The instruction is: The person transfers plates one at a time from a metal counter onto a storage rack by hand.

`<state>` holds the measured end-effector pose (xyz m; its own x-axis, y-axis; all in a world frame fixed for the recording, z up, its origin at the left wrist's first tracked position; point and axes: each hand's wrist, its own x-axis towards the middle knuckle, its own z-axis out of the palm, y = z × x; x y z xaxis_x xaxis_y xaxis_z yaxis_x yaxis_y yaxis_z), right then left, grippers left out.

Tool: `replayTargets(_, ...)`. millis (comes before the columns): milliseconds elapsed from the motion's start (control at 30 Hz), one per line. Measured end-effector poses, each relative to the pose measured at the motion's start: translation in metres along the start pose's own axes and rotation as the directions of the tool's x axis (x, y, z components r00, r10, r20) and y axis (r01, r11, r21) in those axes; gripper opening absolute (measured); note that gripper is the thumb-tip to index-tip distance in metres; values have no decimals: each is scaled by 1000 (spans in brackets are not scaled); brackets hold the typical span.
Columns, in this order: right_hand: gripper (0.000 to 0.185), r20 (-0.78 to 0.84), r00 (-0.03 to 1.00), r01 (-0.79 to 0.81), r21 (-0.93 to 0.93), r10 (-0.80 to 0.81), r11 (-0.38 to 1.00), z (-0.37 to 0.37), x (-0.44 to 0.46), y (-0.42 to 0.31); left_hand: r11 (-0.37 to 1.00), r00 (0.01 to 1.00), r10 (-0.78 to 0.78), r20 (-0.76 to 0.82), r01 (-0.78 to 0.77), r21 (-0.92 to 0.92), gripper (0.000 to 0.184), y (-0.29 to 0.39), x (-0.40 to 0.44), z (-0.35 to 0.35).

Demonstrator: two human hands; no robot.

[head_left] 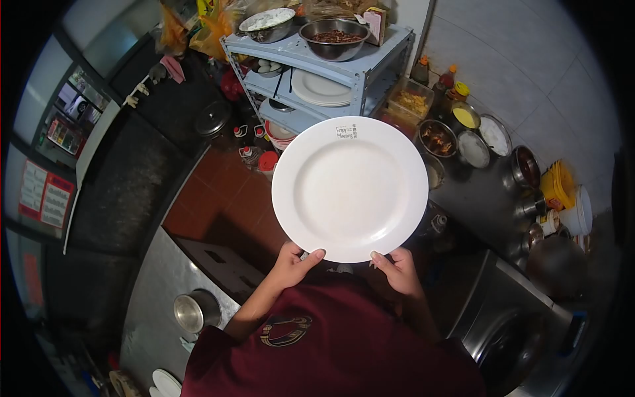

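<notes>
A large round white plate (350, 192) with small dark lettering on its far rim is held out in front of my chest, its upper face toward me. My left hand (297, 263) grips the near rim on the left, thumb on top and fingers underneath. On the right side of the same near rim, my right hand (395, 268) pinches the plate, also with the thumb above. The fingers under the plate are mostly hidden. Nothing lies on the plate.
Ahead stands a blue metal shelf (387, 56) with steel bowls and stacked white plates (321, 89). Seasoning bowls (473, 149) line the right counter. A steel pot (196, 311) sits on the left counter (149, 291). Bottles (250, 155) stand on the red tiled floor (218, 182).
</notes>
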<state>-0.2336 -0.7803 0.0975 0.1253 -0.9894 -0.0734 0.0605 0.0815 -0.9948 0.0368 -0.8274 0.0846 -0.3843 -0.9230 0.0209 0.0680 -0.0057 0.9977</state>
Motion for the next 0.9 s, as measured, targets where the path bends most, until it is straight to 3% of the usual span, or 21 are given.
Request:
replayTargets(400, 17, -14, 1000, 8, 23, -8, 1000, -13, -7, 5, 998, 998, -62, 8, 62, -2, 16, 13, 4, 18)
replayTargets(900, 17, 56, 998, 13, 3, -13, 1000, -12, -4, 9, 992, 992, -122, -32, 120, -44, 26, -2, -13, 14)
